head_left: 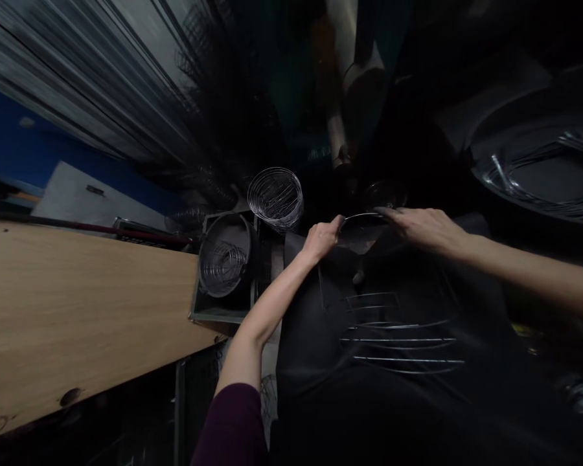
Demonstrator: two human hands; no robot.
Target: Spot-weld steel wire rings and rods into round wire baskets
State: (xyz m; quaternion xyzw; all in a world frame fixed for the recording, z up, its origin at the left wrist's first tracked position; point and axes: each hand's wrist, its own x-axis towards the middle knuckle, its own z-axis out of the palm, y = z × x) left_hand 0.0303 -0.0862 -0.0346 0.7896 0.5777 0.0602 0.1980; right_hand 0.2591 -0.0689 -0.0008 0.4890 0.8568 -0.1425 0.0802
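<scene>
Gripping: my left hand (322, 238) closes around one end of a wire hoop (364, 215).
Touching: my right hand (420, 230) lies on the hoop's other end; I can't tell if it's gripping.
Nearby: a wire coil (276, 197) stands just past my left hand; another coil (222, 266) sits in a dark round pan (240, 252) beside the wooden worktop (78, 304).
Below: straight wires (401, 340) lie on dark cloth (311, 336).
</scene>
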